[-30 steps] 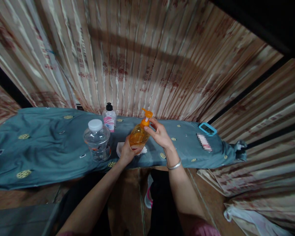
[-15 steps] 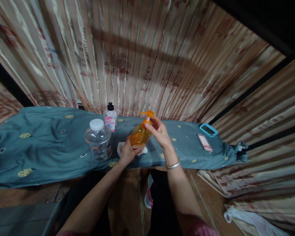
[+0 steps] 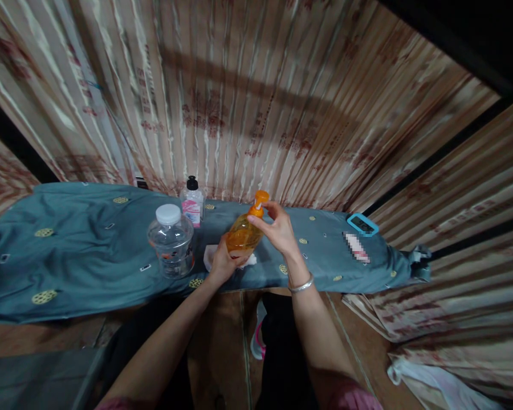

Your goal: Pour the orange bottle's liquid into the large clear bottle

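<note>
A pump bottle (image 3: 243, 232) of amber liquid is tilted, its orange pump top leaning right and away from me. My left hand (image 3: 223, 266) wraps the lower body from the left. With thumb and fingers, my right hand (image 3: 279, 229) grips the orange collar (image 3: 255, 212) under the pump head (image 3: 262, 197). The pump's spout no longer shows to the left side. Beneath the bottle lies a white cloth or tissue (image 3: 210, 254), partly hidden by my left hand.
A clear jar (image 3: 171, 250) with a white lid stands left of my hands, and a black-capped bottle (image 3: 192, 208) behind it. At the right lie a blue-framed digital timer (image 3: 362, 224) and a blurred-out item (image 3: 356, 247). A green patterned cloth (image 3: 111, 256) covers the narrow table; curtains hang behind.
The orange pump head has turned: its spout pointed left before and is now out of sight from that side. My right fingers have shifted slightly on the collar; my left hand stays put.
</note>
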`<action>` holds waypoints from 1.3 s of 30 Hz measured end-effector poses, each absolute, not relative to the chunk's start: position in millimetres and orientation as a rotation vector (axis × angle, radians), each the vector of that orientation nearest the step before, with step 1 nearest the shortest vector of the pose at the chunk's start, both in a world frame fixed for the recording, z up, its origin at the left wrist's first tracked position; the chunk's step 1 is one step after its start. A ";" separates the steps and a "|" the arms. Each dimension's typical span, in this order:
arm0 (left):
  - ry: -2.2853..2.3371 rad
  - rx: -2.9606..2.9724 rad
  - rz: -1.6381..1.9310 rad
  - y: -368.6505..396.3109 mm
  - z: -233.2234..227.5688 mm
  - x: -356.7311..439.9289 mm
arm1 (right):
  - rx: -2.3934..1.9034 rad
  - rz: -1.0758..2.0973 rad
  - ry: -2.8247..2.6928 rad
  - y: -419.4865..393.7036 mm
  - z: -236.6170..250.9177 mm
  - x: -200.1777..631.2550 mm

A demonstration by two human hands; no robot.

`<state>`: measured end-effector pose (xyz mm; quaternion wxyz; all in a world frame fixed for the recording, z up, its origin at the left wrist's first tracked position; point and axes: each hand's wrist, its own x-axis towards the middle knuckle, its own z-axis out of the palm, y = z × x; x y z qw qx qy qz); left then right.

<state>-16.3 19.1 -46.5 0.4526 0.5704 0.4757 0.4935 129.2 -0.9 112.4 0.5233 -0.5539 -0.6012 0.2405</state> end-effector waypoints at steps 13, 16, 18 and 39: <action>1.168 1.490 1.241 23.6 -58.4 -15.3 | -1.228 0.707 -1.463 7.3 102.1 136.5; 1.173 1.498 1.261 24.4 -61.2 -14.3 | -1.264 0.565 -1.460 7.9 100.1 135.2; 1.172 1.503 1.269 24.7 -62.8 -14.0 | -1.240 0.517 -1.486 8.9 102.5 134.3; 1.208 1.538 1.225 22.5 -54.6 -16.3 | -0.948 0.497 -1.404 -9.2 165.7 132.7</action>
